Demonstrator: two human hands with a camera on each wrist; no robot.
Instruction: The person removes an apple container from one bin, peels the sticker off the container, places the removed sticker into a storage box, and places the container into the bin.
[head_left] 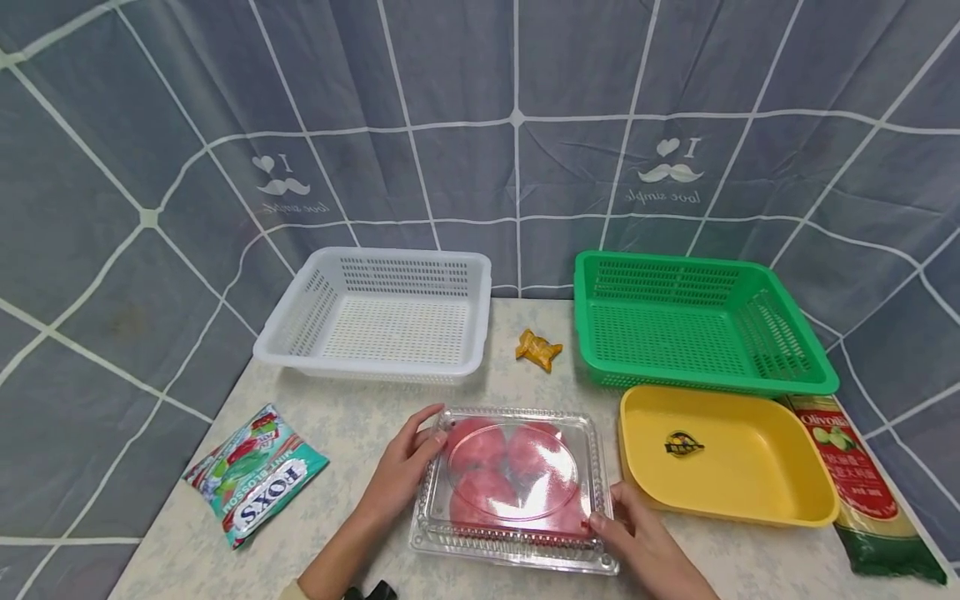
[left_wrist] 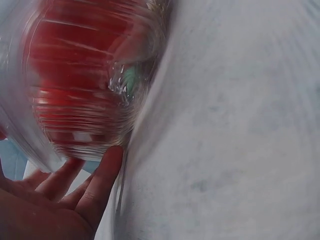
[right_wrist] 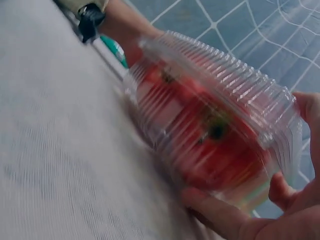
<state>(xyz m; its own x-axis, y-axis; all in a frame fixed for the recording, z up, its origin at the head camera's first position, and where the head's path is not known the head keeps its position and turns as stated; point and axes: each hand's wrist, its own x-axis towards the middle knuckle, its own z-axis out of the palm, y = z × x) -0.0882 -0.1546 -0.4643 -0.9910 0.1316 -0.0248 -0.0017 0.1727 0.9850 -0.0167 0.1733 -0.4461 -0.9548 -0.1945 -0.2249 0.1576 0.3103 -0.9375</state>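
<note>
Head view: clear lidded container (head_left: 515, 490) of red round fruit (head_left: 480, 444), at near middle of table (head_left: 360, 417); base contact unclear. Left hand (head_left: 402, 465) grips its left side, fingers and thumb bent round the edge; right hand (head_left: 639, 533) pinches its right side. Yellow tub (head_left: 727, 462) just right; gold-wrapped piece (head_left: 537, 350) behind; FOX'S bag (head_left: 257, 475) left; white basket (head_left: 397, 329) and green basket (head_left: 667, 337) at rear.
</note>
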